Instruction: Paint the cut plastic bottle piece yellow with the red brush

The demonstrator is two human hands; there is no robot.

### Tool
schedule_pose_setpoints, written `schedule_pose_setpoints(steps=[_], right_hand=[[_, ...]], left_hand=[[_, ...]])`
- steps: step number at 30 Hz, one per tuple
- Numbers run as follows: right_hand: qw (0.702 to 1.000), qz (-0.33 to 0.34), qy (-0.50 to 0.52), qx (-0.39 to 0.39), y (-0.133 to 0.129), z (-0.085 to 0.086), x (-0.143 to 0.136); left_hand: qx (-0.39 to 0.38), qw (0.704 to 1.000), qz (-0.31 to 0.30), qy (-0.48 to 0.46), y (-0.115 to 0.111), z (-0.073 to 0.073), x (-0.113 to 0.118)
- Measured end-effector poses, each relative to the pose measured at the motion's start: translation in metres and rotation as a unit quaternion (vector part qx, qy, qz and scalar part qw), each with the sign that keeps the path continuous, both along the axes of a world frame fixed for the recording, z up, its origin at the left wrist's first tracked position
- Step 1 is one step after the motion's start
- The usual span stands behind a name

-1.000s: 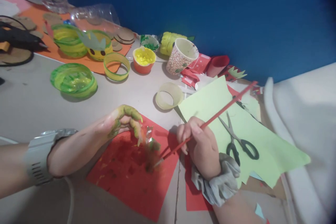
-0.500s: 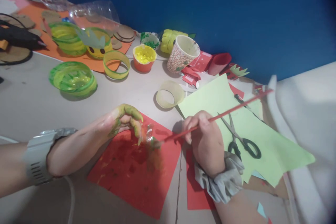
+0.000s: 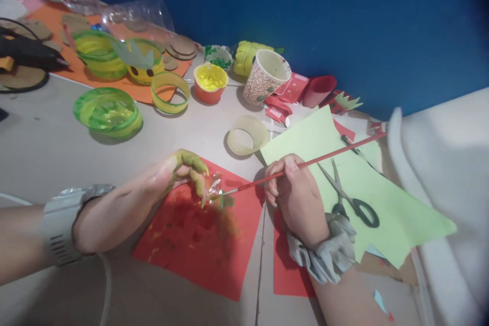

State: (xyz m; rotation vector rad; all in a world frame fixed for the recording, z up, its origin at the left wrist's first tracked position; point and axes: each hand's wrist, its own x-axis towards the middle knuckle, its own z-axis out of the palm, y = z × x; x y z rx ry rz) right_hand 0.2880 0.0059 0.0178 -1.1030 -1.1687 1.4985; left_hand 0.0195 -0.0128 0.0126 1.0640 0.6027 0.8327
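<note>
My left hand [image 3: 179, 175], its fingers smeared with green-yellow paint, is curled over the upper left of a red paper sheet [image 3: 191, 254] marked with paint. Something small, clear and shiny [image 3: 216, 182] shows beside its fingertips; whether the fingers grip it I cannot tell. Closed around a long red paintbrush [image 3: 332, 154], my right hand [image 3: 290, 183] is over the edge of the green paper. The brush points left, its tip close to my left fingertips and a green paint spot on the red sheet.
Scissors [image 3: 349, 196] lie on light green paper [image 3: 401, 214]. Behind stand a yellow paint cup [image 3: 210, 84], a patterned paper cup [image 3: 265, 79] and a pale ring [image 3: 247, 136]. Painted green-yellow rings [image 3: 109, 112] and a glue gun [image 3: 30, 53] are at left.
The brush tip has moved slightly left and up, closer to my left fingertips. The red sheet has shifted a little upward in view. My left hand keeps nearly the same curled pose.
</note>
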Motion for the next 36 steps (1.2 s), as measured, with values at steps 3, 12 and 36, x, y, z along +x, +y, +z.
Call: schedule_pose_setpoints(steps=[3,12,36], right_hand=[[0.998,0.059,-0.018,-0.014,0.0,0.002,0.002],[0.999,0.033,-0.007,-0.004,0.001,0.002,0.003],[0.994,0.101,-0.049,-0.01,0.001,0.004,0.005]], left_hand=[[-0.011,1.0,0.003,0.015,-0.002,0.004,0.003],[-0.041,0.998,0.044,0.019,-0.004,0.009,0.005],[-0.173,0.975,0.14,-0.022,0.001,0.013,0.011]])
